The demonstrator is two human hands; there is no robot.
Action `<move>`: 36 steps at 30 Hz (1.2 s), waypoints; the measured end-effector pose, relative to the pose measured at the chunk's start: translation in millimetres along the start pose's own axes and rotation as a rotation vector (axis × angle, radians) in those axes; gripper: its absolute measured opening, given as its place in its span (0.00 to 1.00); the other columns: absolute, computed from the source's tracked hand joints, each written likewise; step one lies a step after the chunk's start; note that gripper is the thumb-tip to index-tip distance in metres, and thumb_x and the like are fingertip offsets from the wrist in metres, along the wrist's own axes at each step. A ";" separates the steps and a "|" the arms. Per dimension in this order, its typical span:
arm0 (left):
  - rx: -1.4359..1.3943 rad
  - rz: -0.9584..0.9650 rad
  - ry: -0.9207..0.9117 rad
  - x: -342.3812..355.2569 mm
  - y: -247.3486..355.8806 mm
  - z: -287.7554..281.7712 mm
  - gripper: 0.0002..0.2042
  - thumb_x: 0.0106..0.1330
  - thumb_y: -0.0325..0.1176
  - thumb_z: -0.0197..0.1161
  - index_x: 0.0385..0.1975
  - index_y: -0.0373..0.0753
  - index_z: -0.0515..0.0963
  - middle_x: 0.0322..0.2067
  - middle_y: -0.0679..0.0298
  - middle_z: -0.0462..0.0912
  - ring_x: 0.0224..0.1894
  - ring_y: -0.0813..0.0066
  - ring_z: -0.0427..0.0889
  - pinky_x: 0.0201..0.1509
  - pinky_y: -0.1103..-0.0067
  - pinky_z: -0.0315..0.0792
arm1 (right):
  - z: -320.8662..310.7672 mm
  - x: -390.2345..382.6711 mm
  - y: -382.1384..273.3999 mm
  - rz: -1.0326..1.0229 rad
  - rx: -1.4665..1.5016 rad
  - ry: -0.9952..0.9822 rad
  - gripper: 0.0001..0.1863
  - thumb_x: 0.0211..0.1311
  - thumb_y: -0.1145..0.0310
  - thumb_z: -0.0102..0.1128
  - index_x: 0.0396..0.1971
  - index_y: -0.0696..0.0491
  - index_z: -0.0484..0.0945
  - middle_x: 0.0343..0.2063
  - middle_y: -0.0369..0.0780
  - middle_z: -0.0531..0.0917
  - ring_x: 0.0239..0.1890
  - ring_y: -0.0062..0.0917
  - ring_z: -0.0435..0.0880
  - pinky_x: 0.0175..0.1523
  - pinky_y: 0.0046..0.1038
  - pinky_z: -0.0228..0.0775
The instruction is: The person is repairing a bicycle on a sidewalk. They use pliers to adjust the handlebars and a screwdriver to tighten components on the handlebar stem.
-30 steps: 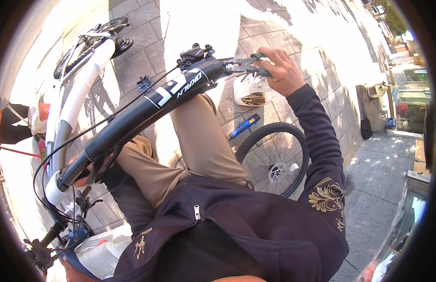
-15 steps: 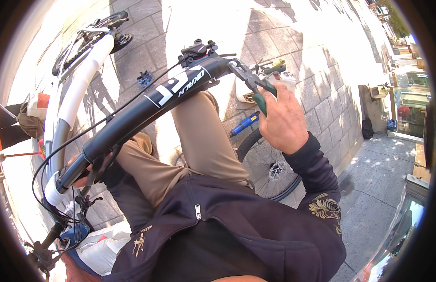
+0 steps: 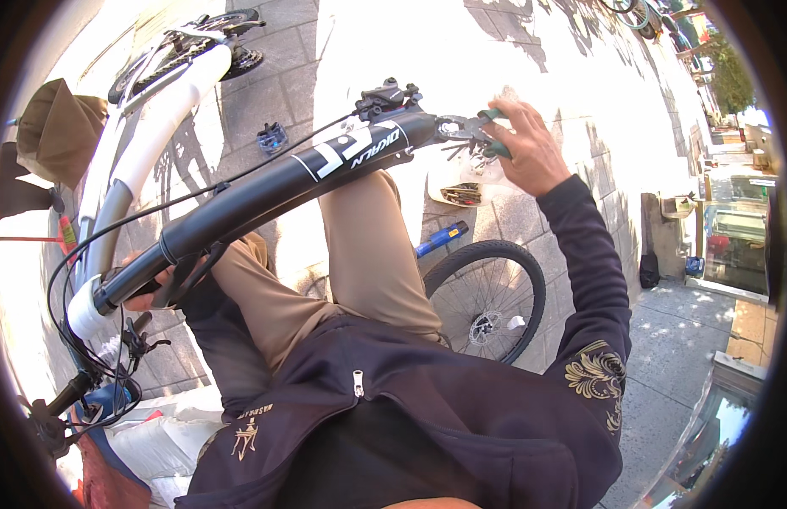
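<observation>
A black bicycle suspension fork [image 3: 266,199] with white lettering slants across my lap, its lower end up and to the right. My right hand [image 3: 533,153] is closed round the green handles of a pair of pliers [image 3: 473,128]. The handles are spread, and the jaws are at the tip of the fork leg. A black brake caliper [image 3: 386,100] sits on the leg near that end. At the upper tube, my left hand [image 3: 140,299] is wrapped round the fork, mostly hidden behind it. The white bike frame [image 3: 168,136] stretches away on the left.
A bicycle wheel [image 3: 495,301] lies by my right leg beside a blue-handled tool [image 3: 442,238]. A white tray of small parts [image 3: 461,193] sits beyond. A small blue part [image 3: 272,137] rests on the paving. Handlebar and cables [image 3: 79,382] hang at lower left.
The pliers' handles have spread apart, and the tool has turned flatter at the fork tip. In the picture, the fork end has shifted slightly right and down. My left hand remains on the fork.
</observation>
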State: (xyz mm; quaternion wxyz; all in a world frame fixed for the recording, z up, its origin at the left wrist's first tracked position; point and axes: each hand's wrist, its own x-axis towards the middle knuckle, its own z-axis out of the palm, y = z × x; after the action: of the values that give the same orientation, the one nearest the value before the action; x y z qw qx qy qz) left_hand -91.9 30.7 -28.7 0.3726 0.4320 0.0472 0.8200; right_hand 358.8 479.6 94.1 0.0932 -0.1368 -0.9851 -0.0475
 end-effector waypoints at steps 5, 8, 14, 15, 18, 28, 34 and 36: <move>0.013 0.026 0.008 -10.8 -0.9 2.0 0.34 0.64 0.66 0.71 0.56 0.42 0.81 0.42 0.55 0.82 0.53 0.60 0.77 0.56 0.55 0.75 | -32.5 -29.6 -99.8 0.366 0.100 -0.096 0.25 0.63 0.74 0.69 0.62 0.57 0.82 0.60 0.52 0.75 0.58 0.47 0.79 0.63 0.45 0.73; 0.013 0.022 0.001 -3.9 0.9 3.7 0.34 0.64 0.67 0.71 0.57 0.42 0.81 0.42 0.55 0.82 0.52 0.60 0.77 0.55 0.56 0.75 | -42.6 -26.9 -137.7 0.496 0.130 -0.133 0.23 0.66 0.73 0.67 0.60 0.63 0.81 0.56 0.55 0.77 0.58 0.51 0.81 0.64 0.45 0.74; 0.015 0.039 -0.007 -5.9 -2.5 0.1 0.35 0.65 0.67 0.70 0.58 0.42 0.80 0.41 0.55 0.82 0.51 0.60 0.78 0.53 0.56 0.75 | -26.4 -25.1 -92.9 0.345 0.077 -0.063 0.19 0.60 0.77 0.68 0.53 0.60 0.85 0.56 0.50 0.78 0.57 0.47 0.82 0.62 0.43 0.76; 0.016 0.041 -0.010 -5.5 -3.1 0.5 0.35 0.65 0.67 0.70 0.58 0.42 0.80 0.41 0.55 0.82 0.51 0.60 0.78 0.53 0.56 0.75 | -18.1 -24.2 -65.4 0.272 0.073 -0.038 0.19 0.59 0.78 0.68 0.52 0.58 0.86 0.56 0.48 0.78 0.57 0.46 0.82 0.62 0.42 0.76; 0.008 0.032 -0.029 2.0 -8.1 -1.4 0.35 0.65 0.67 0.69 0.58 0.43 0.80 0.41 0.55 0.82 0.50 0.60 0.78 0.52 0.57 0.76 | 3.8 9.5 17.0 -0.057 -0.020 0.036 0.23 0.51 0.83 0.69 0.50 0.51 0.87 0.59 0.40 0.79 0.61 0.40 0.80 0.67 0.40 0.76; 0.044 0.088 -0.010 -15.7 -10.0 -1.0 0.35 0.65 0.68 0.68 0.60 0.43 0.79 0.40 0.56 0.82 0.48 0.61 0.79 0.50 0.58 0.76 | -22.0 -13.4 -50.8 0.176 0.071 -0.102 0.27 0.60 0.78 0.70 0.62 0.55 0.83 0.64 0.49 0.72 0.65 0.48 0.75 0.71 0.45 0.68; 0.041 0.090 -0.010 -12.3 -7.1 -1.1 0.36 0.66 0.68 0.67 0.61 0.44 0.79 0.39 0.56 0.82 0.47 0.61 0.79 0.48 0.58 0.76 | -37.9 -21.2 -137.7 0.495 0.162 -0.138 0.22 0.63 0.72 0.67 0.57 0.60 0.82 0.55 0.55 0.77 0.55 0.51 0.81 0.61 0.45 0.75; 0.040 0.093 -0.008 -12.3 -7.1 -2.6 0.36 0.66 0.68 0.67 0.61 0.44 0.79 0.39 0.56 0.82 0.47 0.61 0.79 0.48 0.59 0.77 | -30.5 -22.9 -123.2 0.437 0.148 -0.106 0.20 0.62 0.74 0.67 0.54 0.60 0.84 0.54 0.53 0.77 0.53 0.50 0.82 0.60 0.45 0.75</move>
State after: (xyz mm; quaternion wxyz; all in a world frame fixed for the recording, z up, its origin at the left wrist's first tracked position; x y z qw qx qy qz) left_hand -85.4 28.3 -41.4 0.3253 0.4442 0.0420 0.8337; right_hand 351.3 351.9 111.0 0.0590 -0.3419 -0.9364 0.0534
